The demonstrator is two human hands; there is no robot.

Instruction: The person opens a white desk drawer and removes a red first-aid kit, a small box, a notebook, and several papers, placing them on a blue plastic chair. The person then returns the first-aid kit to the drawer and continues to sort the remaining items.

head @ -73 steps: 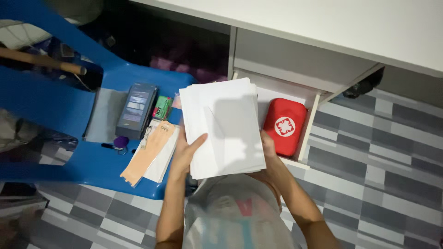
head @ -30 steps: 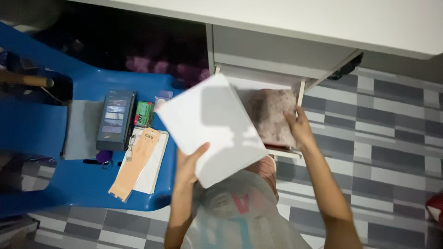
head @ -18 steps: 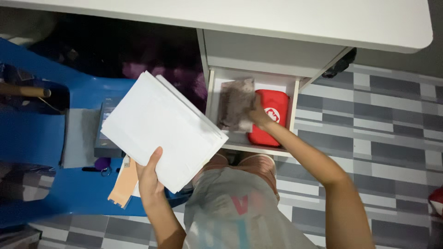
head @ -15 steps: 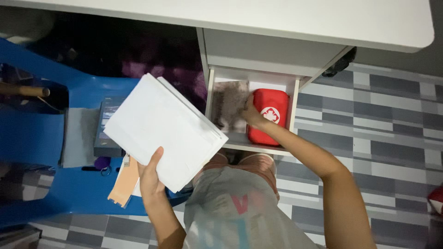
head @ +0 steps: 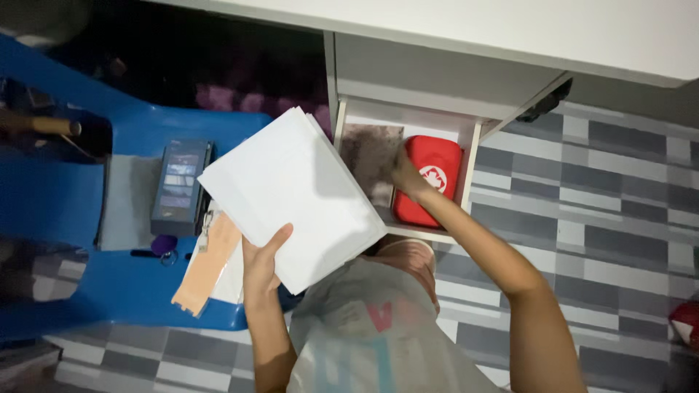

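My left hand (head: pixel 263 260) grips the near edge of a thick stack of white paper (head: pixel 291 193), held tilted over the blue chair and the drawer's left side. My right hand (head: pixel 405 173) reaches into the open white drawer (head: pixel 470 171) under the desk. It rests on a mottled grey-brown flat item (head: pixel 368 156) on the drawer floor, right beside a red pouch with a white emblem (head: pixel 431 178). Whether the fingers grip that item or only press on it is hard to tell.
A blue plastic chair (head: pixel 109 284) on the left carries a dark box (head: pixel 178 185), a grey cloth (head: pixel 127 200), a purple key fob (head: pixel 164 245) and tan paper strips (head: pixel 207 269). The white desktop (head: pixel 510 29) runs along the top. Grey checked floor tiles (head: pixel 611 189) lie to the right.
The paper stack went from both hands to my left hand alone and swung left. My right hand went into the drawer and moved over the grey-brown item beside the red pouch.
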